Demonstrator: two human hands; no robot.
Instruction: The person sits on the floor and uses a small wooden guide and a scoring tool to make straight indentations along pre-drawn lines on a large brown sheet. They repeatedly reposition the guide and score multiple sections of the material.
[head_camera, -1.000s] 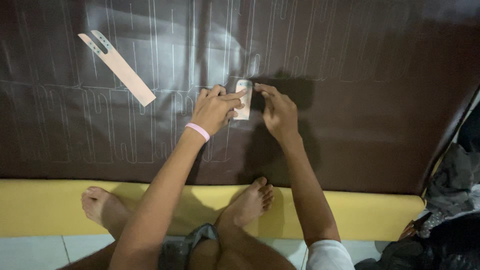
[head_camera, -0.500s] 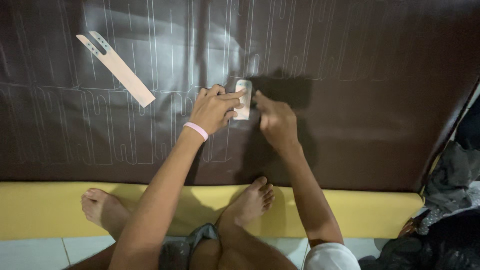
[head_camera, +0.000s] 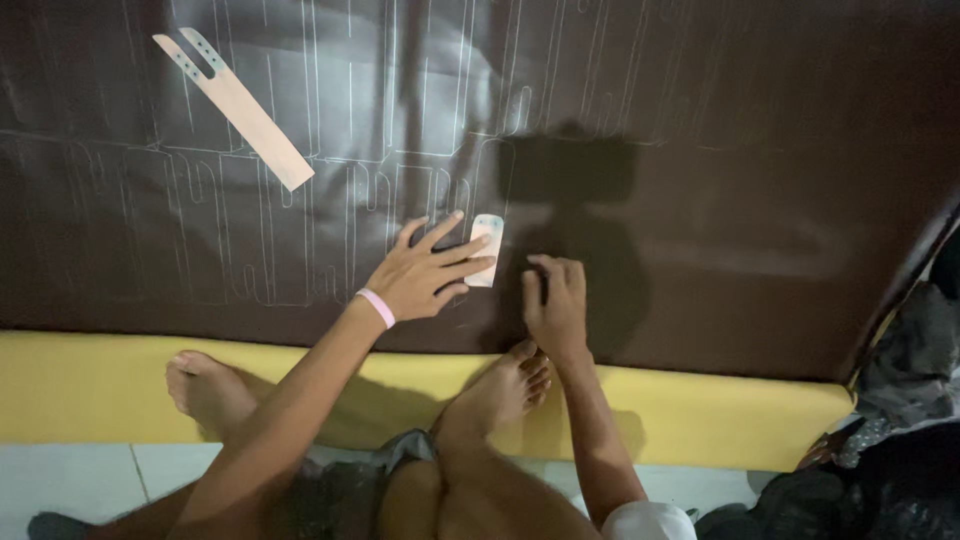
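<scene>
On dark brown sheet (head_camera: 700, 200) | small pale template (head_camera: 486, 250) lies flat under left hand (head_camera: 425, 275) fingertips, pressed not gripped | right hand (head_camera: 555, 305) just right, curled, grasp unclear

Probably leatherwork floor: traced brown sheet (head_camera: 700, 200)

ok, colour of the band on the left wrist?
Pink. The wristband sits just behind the left hand, clearest in the head view.
</scene>
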